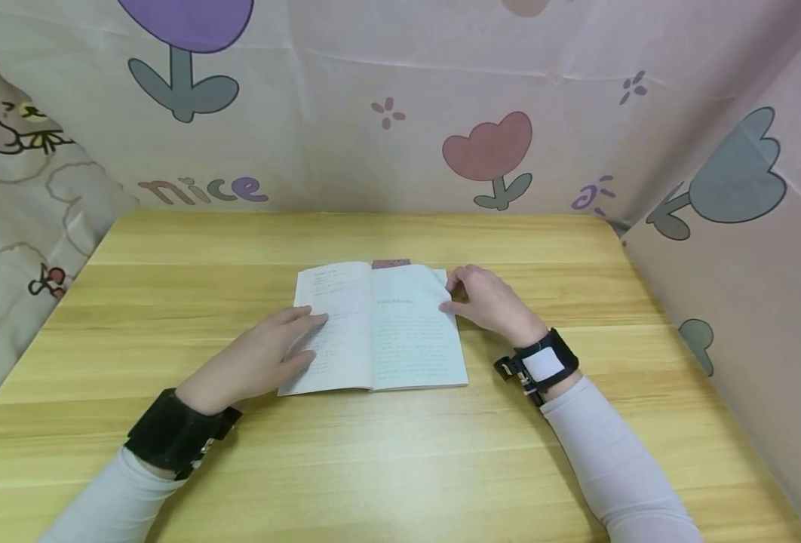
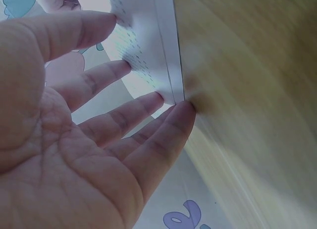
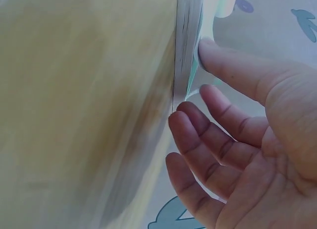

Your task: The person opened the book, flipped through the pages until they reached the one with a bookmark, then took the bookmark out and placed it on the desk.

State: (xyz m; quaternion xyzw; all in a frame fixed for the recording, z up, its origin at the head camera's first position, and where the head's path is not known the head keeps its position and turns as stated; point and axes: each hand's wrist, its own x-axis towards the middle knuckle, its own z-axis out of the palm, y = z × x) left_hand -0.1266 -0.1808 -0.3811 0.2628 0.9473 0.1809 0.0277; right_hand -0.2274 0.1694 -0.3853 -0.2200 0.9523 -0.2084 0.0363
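Observation:
An open book (image 1: 414, 354) lies on the wooden table, with lines of small print on both pages. My left hand (image 1: 265, 358) rests on the left page (image 1: 346, 332), fingers spread and fairly straight. In the left wrist view, the fingertips (image 2: 124, 65) touch the printed page and its outer edge. At the upper outer corner of the right page (image 1: 414, 332) is my right hand (image 1: 492, 302), with thumb and bent index finger at the page edge. The right wrist view has the thumb (image 3: 213, 55) against the page and the other fingers curled beside the page block (image 3: 185, 50).
A reddish, patterned flat piece (image 1: 391, 264) sticks out beyond the book's top edge. The wooden table (image 1: 400, 467) extends around the book. Printed cloth (image 1: 346, 105) hangs behind the table and along both sides. Each wrist wears a black strap (image 1: 176, 430) with a small device.

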